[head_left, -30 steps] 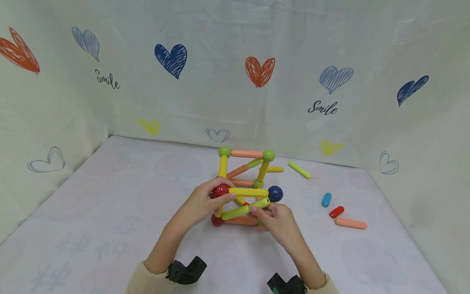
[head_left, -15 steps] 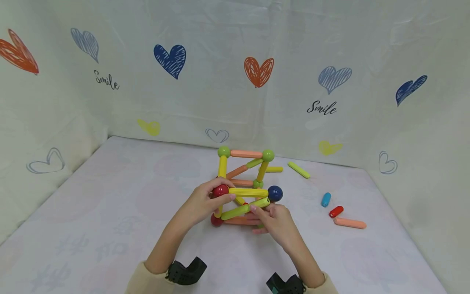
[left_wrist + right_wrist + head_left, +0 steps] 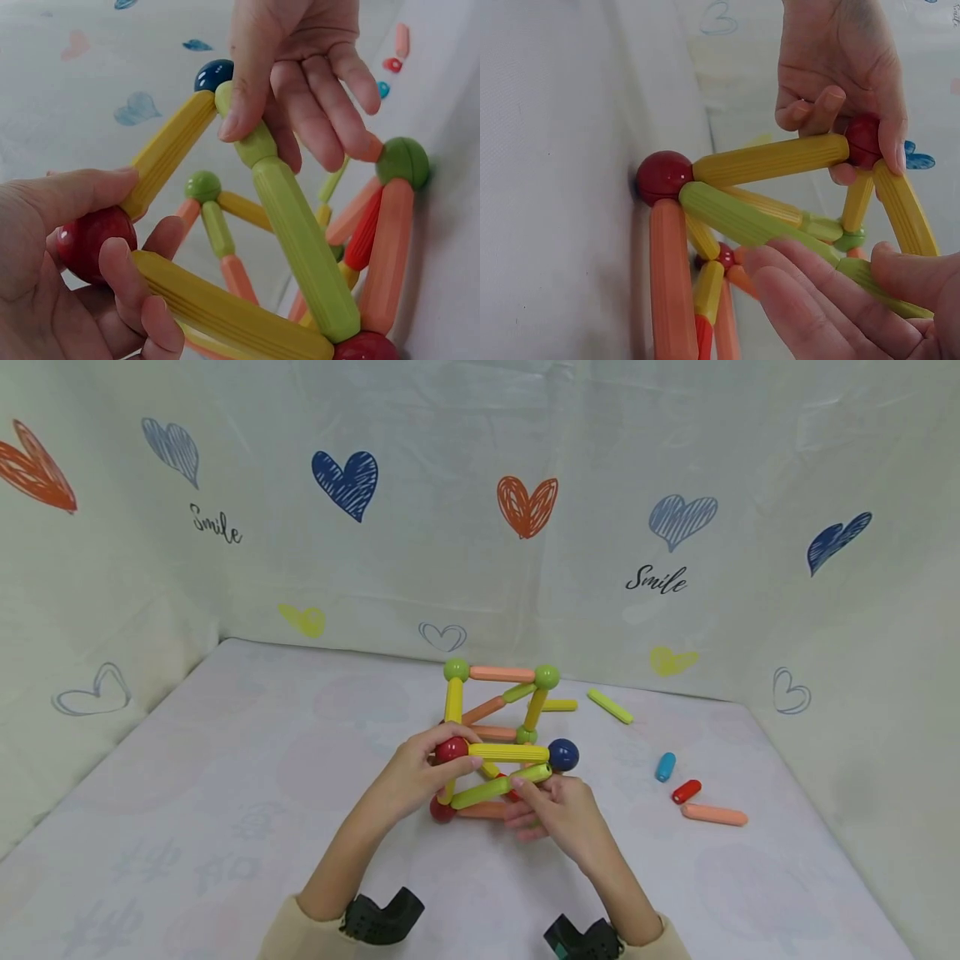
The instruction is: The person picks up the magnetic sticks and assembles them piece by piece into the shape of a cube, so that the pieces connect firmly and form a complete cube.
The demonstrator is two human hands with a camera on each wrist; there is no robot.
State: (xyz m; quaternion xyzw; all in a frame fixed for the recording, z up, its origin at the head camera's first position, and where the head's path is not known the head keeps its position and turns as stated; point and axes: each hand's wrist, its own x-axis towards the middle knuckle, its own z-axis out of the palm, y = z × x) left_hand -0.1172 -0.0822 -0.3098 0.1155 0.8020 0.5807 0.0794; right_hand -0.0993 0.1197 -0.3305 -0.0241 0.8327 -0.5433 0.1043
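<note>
A frame of coloured magnetic building rods and balls stands on the table. My left hand (image 3: 408, 772) grips the red ball (image 3: 452, 749) at its upper front left corner. From that ball a yellow rod (image 3: 512, 753) runs right to a blue ball (image 3: 563, 755). With thumb and forefinger my right hand (image 3: 573, 814) pinches a short lime-green rod (image 3: 257, 142), its other fingers loosely spread. That short rod lines up end to end with a long lime-green rod (image 3: 304, 240), which slants up from the lower red ball (image 3: 665, 177). Its upper tip is close below the blue ball.
Right of the frame lie a short blue rod (image 3: 665, 767), a short red rod (image 3: 687, 792) and an orange rod (image 3: 715, 815). Behind it are a lime-green rod (image 3: 610, 706) and a yellow rod (image 3: 559, 705). A heart-printed cloth (image 3: 480, 568) hangs at the back.
The lower fingers of my right hand have shifted slightly left and spread, while its pinch on the short lime-green rod stays. My left hand and the frame have hardly moved.
</note>
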